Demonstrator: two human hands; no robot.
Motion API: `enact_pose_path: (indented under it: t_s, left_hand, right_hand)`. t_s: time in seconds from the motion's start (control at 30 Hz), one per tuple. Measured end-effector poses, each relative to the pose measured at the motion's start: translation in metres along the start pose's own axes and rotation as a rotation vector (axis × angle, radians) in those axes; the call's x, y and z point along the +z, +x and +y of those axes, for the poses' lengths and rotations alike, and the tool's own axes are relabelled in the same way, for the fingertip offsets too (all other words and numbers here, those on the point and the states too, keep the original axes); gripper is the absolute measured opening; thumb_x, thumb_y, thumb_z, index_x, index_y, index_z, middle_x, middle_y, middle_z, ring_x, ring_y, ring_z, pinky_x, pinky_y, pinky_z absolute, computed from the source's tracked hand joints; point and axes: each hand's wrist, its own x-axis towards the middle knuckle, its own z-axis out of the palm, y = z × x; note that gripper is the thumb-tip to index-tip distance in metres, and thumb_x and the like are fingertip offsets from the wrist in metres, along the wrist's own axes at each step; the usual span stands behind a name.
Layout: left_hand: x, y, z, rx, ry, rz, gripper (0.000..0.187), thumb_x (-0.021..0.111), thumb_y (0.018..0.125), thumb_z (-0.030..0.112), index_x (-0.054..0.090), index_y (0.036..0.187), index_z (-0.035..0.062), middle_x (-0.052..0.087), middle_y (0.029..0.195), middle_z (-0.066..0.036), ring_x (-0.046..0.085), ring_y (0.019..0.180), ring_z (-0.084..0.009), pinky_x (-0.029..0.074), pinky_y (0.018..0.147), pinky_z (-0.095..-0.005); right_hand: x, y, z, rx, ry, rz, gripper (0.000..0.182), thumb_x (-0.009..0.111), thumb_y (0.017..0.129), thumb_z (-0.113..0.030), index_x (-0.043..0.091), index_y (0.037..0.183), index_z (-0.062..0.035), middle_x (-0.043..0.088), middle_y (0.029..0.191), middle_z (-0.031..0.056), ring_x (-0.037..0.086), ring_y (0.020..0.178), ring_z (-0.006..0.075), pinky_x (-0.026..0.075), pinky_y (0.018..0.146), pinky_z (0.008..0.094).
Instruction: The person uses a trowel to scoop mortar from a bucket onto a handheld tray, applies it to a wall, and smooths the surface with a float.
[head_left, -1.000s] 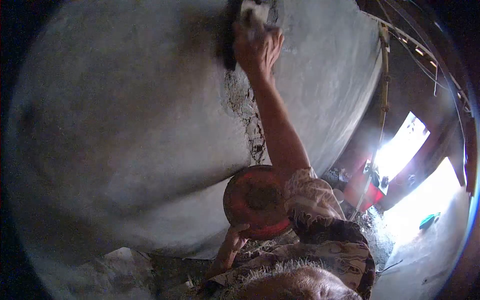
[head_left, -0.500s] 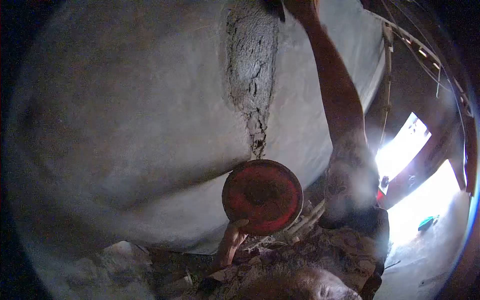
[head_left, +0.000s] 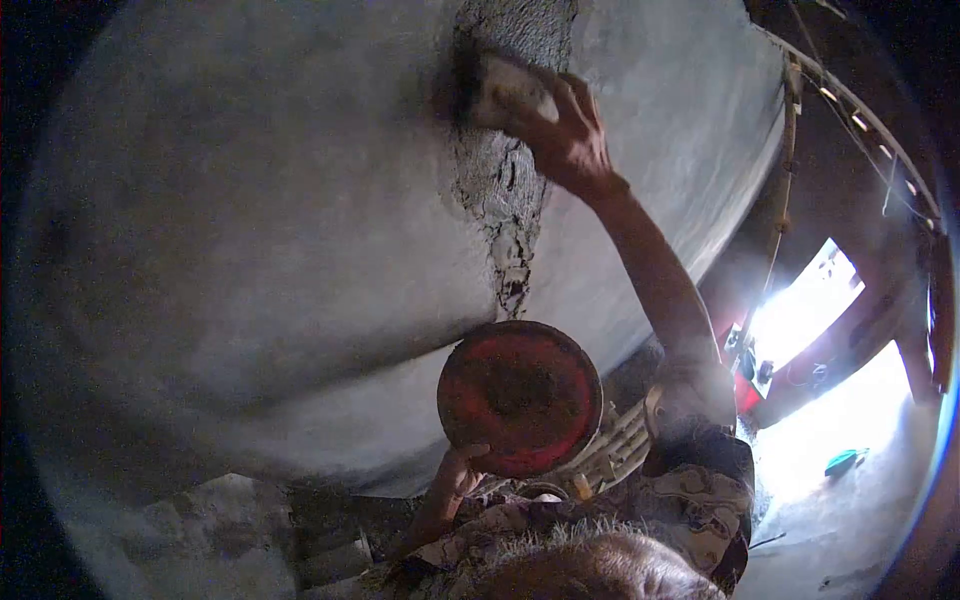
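Observation:
A strip of rough wet-looking plaster [head_left: 508, 190] runs down the smooth grey wall [head_left: 250, 220]. Against its upper part, my right hand [head_left: 570, 135] grips a pale block-like tool [head_left: 515, 92], whose dark left edge is blurred. Lower down, my left hand [head_left: 462, 472] holds a round red dish [head_left: 520, 400] by its lower left rim, just under the bottom end of the strip. The dish's inside is stained dark. Its thumb shows on the rim; the other fingers are hidden behind the dish.
Poles or slats [head_left: 622, 445] lie behind the dish at lower right. Bright openings [head_left: 808, 305] stand at the right, with a small green object [head_left: 845, 461] near them. A thin pole [head_left: 785, 190] and wires hang at upper right.
My right hand has come down and left from the top edge, so that the tool now covers part of the strip. The red dish has shifted very slightly left.

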Motion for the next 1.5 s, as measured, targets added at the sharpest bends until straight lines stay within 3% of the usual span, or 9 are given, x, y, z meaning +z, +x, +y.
enact_pose_path:
  t_s: [0.33, 0.5, 0.63, 0.7, 0.73, 0.8, 0.97, 1.2, 1.5]
  left_hand:
    - [-0.022, 0.017, 0.008, -0.017, 0.006, -0.006, 0.038, 0.060, 0.076, 0.000, 0.050, 0.114, 0.0007, 0.057, 0.109, -0.015, 0.060, 0.096, -0.0297, 0.054, 0.081, -0.0417]
    - [-0.001, 0.007, -0.011, 0.001, -0.006, 0.006, 0.036, 0.060, 0.077, -0.001, 0.052, 0.111, 0.0005, 0.058, 0.108, -0.014, 0.060, 0.094, -0.0294, 0.054, 0.081, -0.0415]
    - [0.019, -0.007, -0.025, 0.025, -0.019, 0.020, 0.033, 0.059, 0.077, -0.001, 0.053, 0.109, 0.0003, 0.059, 0.106, -0.014, 0.060, 0.093, -0.0292, 0.054, 0.081, -0.0413]
    - [0.020, -0.016, -0.029, 0.036, -0.024, 0.035, 0.032, 0.059, 0.077, -0.001, 0.053, 0.109, 0.0003, 0.059, 0.105, -0.014, 0.061, 0.093, -0.0291, 0.054, 0.081, -0.0413]
    - [0.019, -0.018, -0.028, 0.039, -0.023, 0.037, 0.032, 0.059, 0.077, -0.002, 0.053, 0.108, 0.0002, 0.059, 0.105, -0.014, 0.061, 0.093, -0.0291, 0.054, 0.081, -0.0412]
    - [0.011, -0.024, -0.027, 0.044, -0.025, 0.046, 0.031, 0.059, 0.077, -0.002, 0.054, 0.107, 0.0001, 0.059, 0.104, -0.014, 0.061, 0.092, -0.0290, 0.054, 0.081, -0.0412]
    - [-0.013, -0.010, -0.026, 0.040, -0.020, 0.071, 0.028, 0.058, 0.077, -0.002, 0.055, 0.105, -0.0001, 0.060, 0.103, -0.014, 0.061, 0.091, -0.0287, 0.054, 0.081, -0.0410]
    - [-0.029, 0.044, -0.024, 0.022, -0.020, 0.090, 0.024, 0.057, 0.077, -0.003, 0.057, 0.102, -0.0003, 0.061, 0.100, -0.014, 0.062, 0.089, -0.0284, 0.054, 0.081, -0.0407]
    - [-0.022, 0.025, -0.035, -0.009, -0.022, 0.111, 0.020, 0.056, 0.078, -0.004, 0.059, 0.098, -0.0007, 0.062, 0.097, -0.014, 0.063, 0.087, -0.0280, 0.054, 0.081, -0.0404]
  right_hand:
    - [-0.019, 0.096, 0.038, -0.258, -0.067, 0.148, 0.031, 0.059, 0.078, -0.011, 0.063, 0.108, -0.0169, 0.059, 0.115, 0.0058, 0.051, 0.106, 0.0324, 0.042, 0.089, 0.0422]
    - [-0.017, 0.113, 0.143, -0.118, 0.085, 0.299, 0.033, 0.062, 0.076, -0.012, 0.063, 0.109, -0.0148, 0.062, 0.106, 0.0114, 0.053, 0.102, 0.0330, 0.043, 0.087, 0.0424]
    - [-0.022, 0.088, 0.213, 0.307, 0.295, 0.309, 0.033, 0.065, 0.075, -0.017, 0.062, 0.106, -0.0054, 0.060, 0.104, 0.0200, 0.052, 0.100, 0.0367, 0.043, 0.085, 0.0445]
    - [-0.035, 0.058, 0.187, -0.040, -0.370, 0.252, 0.036, 0.065, 0.076, -0.020, 0.059, 0.109, -0.0042, 0.059, 0.104, 0.0187, 0.052, 0.096, 0.0361, 0.043, 0.081, 0.0445]
    - [-0.055, 0.051, 0.126, 0.189, 0.169, 0.222, 0.033, 0.071, 0.072, -0.019, 0.064, 0.104, -0.0198, 0.057, 0.111, 0.0097, 0.049, 0.107, 0.0342, 0.043, 0.088, 0.0425]
    - [-0.063, 0.012, 0.044, -0.244, -0.248, 0.048, 0.038, 0.074, 0.071, -0.023, 0.063, 0.107, -0.0172, 0.056, 0.112, 0.0110, 0.051, 0.102, 0.0326, 0.045, 0.082, 0.0404]
    - [-0.029, -0.045, -0.041, 0.186, 0.179, 0.142, 0.041, 0.073, 0.072, -0.027, 0.062, 0.111, -0.0184, 0.054, 0.111, 0.0119, 0.050, 0.099, 0.0304, 0.045, 0.082, 0.0413]
    - [0.044, -0.055, -0.040, 0.281, 0.112, 0.164, 0.048, 0.071, 0.072, -0.031, 0.058, 0.114, -0.0118, 0.051, 0.102, 0.0172, 0.051, 0.091, 0.0327, 0.043, 0.075, 0.0436]
    - [0.022, -0.106, -0.144, 0.518, 0.225, 0.169, 0.050, 0.069, 0.071, -0.025, 0.056, 0.117, -0.0101, 0.053, 0.100, 0.0157, 0.050, 0.091, 0.0341, 0.043, 0.077, 0.0423]
